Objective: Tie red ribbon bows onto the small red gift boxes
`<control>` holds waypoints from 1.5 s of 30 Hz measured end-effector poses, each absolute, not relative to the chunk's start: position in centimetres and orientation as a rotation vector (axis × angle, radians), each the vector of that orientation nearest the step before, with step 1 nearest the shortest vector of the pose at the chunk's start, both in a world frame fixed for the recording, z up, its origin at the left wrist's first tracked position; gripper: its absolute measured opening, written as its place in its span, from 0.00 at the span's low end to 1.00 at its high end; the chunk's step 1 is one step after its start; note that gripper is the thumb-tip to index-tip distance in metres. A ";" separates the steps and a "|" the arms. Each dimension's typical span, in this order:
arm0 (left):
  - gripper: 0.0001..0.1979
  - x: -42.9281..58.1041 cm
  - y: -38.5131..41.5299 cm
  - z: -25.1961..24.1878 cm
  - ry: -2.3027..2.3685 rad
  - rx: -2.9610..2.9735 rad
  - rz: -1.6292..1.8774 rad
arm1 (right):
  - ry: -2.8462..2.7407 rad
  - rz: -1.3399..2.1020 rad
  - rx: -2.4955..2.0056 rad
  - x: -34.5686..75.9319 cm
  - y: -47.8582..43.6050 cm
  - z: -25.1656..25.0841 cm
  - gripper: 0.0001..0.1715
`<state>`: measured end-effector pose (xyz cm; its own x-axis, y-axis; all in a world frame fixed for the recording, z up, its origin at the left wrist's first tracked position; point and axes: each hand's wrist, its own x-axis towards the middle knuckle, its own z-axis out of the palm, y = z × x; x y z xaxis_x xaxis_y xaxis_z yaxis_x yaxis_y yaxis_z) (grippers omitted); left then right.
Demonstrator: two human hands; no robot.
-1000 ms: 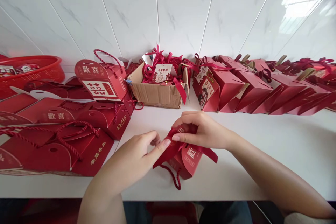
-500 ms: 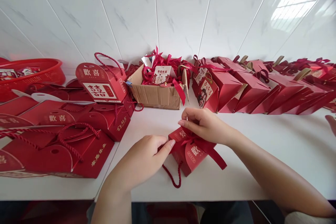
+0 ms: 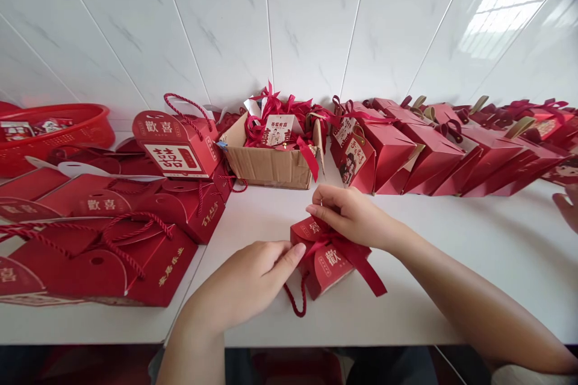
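Observation:
A small red gift box [image 3: 332, 267] with pale Chinese lettering sits on the white table between my hands. A red ribbon [image 3: 365, 267] crosses its top, with one tail hanging over the right side. My left hand [image 3: 264, 267] is at the box's left edge, thumb and fingers pinched on the ribbon. My right hand [image 3: 350, 210] is closed over the top of the box, fingertips pinched together at the ribbon; they partly hide what they grip. A twisted red cord handle [image 3: 298, 307] droops onto the table on the left.
Behind stands a cardboard box [image 3: 266, 165] of ribbons and tags. Red gift boxes [image 3: 433, 147] line the wall at right; larger corded boxes [image 3: 149, 258] fill the left. A red plastic basket [image 3: 85, 123] is at far left. Another person's hand [image 3: 566, 204] shows at the right edge.
My left hand has shifted slightly right, closer against the box. The box has turned a little, and the ribbon tail and cord moved slightly. The other person's hand reaches further into view.

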<state>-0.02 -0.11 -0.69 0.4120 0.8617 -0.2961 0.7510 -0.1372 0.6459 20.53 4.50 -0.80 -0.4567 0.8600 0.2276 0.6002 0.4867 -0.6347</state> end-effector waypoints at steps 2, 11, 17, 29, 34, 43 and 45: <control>0.23 -0.1 -0.2 -0.5 1.387 1.927 0.184 | -2.203 0.646 -1.210 20.5 4.5 -0.8 0.13; 0.17 0.8 -0.8 0.1 1.420 2.091 0.324 | -2.199 0.643 -1.220 20.4 4.6 -1.0 0.13; 0.23 1.0 -1.2 0.3 1.347 1.859 0.345 | -2.214 0.614 -1.241 20.4 4.5 -1.0 0.12; 0.26 1.4 -0.9 -0.3 1.314 1.802 0.086 | -2.208 0.580 -1.272 20.1 4.4 -1.5 0.11; 0.26 1.3 -0.9 0.0 1.322 1.887 0.066 | -2.225 0.578 -1.300 19.9 4.4 -1.7 0.10; 0.25 1.2 -1.0 -0.1 1.304 1.885 0.095 | -2.210 0.571 -1.319 19.8 4.2 -1.7 0.10; 0.24 1.1 -0.9 -0.2 1.295 1.864 0.109 | -2.208 0.567 -1.317 19.9 4.3 -1.6 0.09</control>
<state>1.14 -0.92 -0.17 0.4616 0.8059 -0.3708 0.7327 -0.1107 0.6715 19.88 4.27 -1.56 -0.4045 0.8908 0.2068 0.6811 0.4444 -0.5819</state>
